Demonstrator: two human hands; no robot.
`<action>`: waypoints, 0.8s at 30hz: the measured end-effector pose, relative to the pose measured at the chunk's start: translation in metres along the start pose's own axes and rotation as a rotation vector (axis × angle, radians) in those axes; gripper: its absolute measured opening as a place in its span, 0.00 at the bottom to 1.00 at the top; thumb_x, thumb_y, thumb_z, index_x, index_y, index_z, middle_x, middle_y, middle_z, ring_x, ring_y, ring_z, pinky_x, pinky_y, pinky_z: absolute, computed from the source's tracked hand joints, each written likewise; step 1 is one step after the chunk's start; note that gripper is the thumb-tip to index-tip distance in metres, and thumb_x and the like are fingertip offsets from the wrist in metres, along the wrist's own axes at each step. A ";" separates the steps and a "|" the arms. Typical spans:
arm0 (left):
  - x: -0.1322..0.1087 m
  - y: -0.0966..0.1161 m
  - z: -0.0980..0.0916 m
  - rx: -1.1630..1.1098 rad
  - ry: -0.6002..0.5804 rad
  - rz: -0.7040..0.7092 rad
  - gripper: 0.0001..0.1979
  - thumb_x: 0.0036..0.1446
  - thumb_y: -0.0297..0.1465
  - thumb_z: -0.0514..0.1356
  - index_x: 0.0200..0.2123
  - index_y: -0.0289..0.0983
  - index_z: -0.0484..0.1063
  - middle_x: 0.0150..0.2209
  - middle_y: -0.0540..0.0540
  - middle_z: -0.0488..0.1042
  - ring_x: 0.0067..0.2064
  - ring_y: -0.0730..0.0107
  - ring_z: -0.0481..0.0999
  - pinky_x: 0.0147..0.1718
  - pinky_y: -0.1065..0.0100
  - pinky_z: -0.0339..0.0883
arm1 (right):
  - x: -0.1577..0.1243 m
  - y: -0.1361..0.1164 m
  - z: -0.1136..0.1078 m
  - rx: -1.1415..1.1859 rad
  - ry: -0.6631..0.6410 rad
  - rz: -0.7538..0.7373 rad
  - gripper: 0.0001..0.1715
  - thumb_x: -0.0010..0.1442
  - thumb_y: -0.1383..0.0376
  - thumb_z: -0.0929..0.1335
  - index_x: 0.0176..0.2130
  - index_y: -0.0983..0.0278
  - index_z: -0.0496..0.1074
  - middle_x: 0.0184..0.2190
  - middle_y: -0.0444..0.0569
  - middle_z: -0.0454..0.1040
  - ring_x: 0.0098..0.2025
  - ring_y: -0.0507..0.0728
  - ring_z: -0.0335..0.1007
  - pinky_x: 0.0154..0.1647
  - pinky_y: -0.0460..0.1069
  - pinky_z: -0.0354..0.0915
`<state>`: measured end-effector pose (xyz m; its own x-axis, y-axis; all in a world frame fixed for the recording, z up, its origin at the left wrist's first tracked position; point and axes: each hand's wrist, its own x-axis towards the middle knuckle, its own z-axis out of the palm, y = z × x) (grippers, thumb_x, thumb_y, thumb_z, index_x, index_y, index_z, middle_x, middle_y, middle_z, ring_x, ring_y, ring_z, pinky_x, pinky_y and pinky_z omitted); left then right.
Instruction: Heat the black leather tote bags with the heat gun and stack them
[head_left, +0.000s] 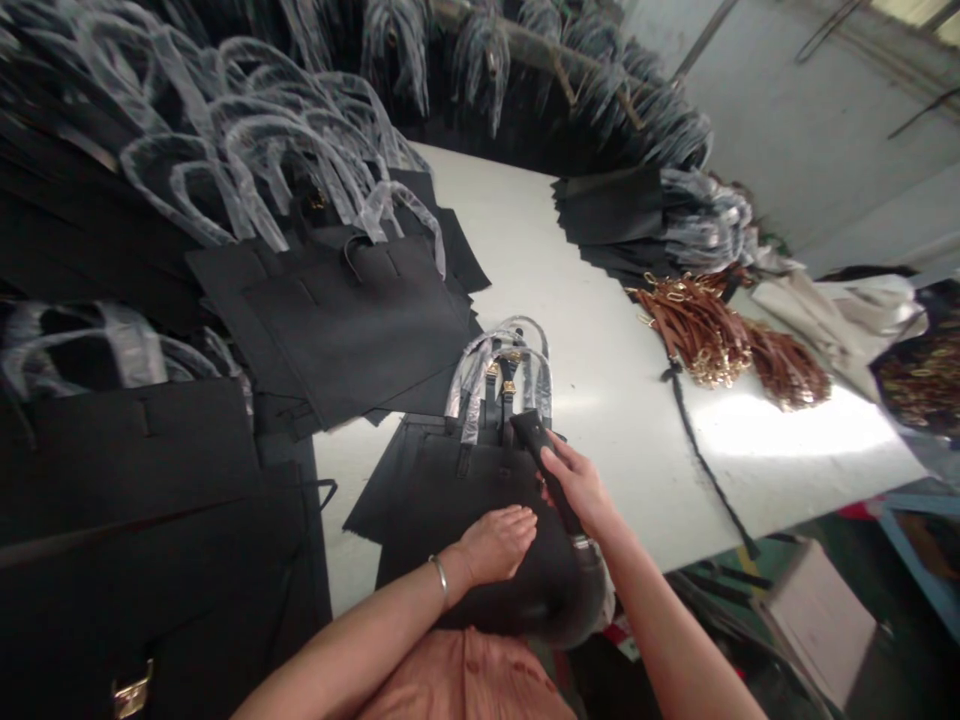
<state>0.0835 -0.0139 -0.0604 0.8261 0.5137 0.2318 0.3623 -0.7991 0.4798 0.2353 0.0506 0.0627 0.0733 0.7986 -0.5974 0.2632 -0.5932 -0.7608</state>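
Black tote bag [457, 510] lies flat near the near edge of the white worktable [622, 430], its plastic-wrapped handles [499, 375] pointing toward the far edge. The left hand [495, 545] rests open, palm down, on the bag, while the right hand [577, 490] clenches a black hose-fed handheld tool [531, 437] just above it. Surface finishing seems in hand; the next move calls for working the tool across the panel.
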 end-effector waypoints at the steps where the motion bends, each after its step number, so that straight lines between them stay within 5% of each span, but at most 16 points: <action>1: -0.001 0.000 0.000 -0.001 0.007 0.021 0.18 0.59 0.29 0.56 0.50 0.28 0.73 0.54 0.37 0.76 0.58 0.59 0.73 0.62 0.61 0.63 | -0.004 0.001 -0.005 -0.006 -0.018 -0.004 0.36 0.63 0.53 0.67 0.67 0.57 0.60 0.24 0.40 0.71 0.19 0.49 0.67 0.17 0.44 0.65; 7: 0.000 0.000 -0.003 -0.016 0.017 0.037 0.14 0.59 0.30 0.57 0.45 0.31 0.76 0.49 0.36 0.78 0.53 0.60 0.75 0.58 0.62 0.67 | -0.027 0.016 -0.017 -0.101 -0.240 0.176 0.38 0.62 0.51 0.67 0.66 0.60 0.62 0.24 0.42 0.72 0.17 0.49 0.66 0.16 0.44 0.62; 14: 0.003 0.002 -0.009 -0.030 -0.004 0.012 0.09 0.57 0.29 0.57 0.38 0.31 0.75 0.39 0.38 0.79 0.43 0.60 0.78 0.48 0.61 0.71 | -0.007 0.009 0.021 -0.178 -0.108 -0.100 0.35 0.61 0.51 0.68 0.63 0.58 0.67 0.26 0.42 0.73 0.25 0.51 0.66 0.25 0.45 0.64; 19: 0.002 0.004 -0.006 -0.042 -0.069 -0.030 0.09 0.57 0.29 0.57 0.32 0.33 0.77 0.30 0.40 0.80 0.35 0.59 0.79 0.38 0.60 0.71 | -0.021 0.005 0.025 -0.198 -0.295 -0.048 0.33 0.60 0.50 0.69 0.60 0.59 0.71 0.27 0.44 0.76 0.29 0.55 0.71 0.29 0.48 0.68; 24: 0.000 0.005 0.000 -0.004 -0.098 -0.061 0.07 0.55 0.30 0.59 0.31 0.35 0.78 0.29 0.41 0.79 0.33 0.56 0.78 0.35 0.57 0.71 | -0.010 -0.004 0.052 -0.174 -0.332 -0.084 0.29 0.58 0.53 0.70 0.57 0.60 0.74 0.35 0.47 0.80 0.35 0.56 0.74 0.35 0.49 0.71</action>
<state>0.0857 -0.0182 -0.0580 0.8411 0.5278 0.1181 0.4113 -0.7659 0.4942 0.1833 0.0400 0.0583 -0.2636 0.7507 -0.6058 0.4162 -0.4780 -0.7735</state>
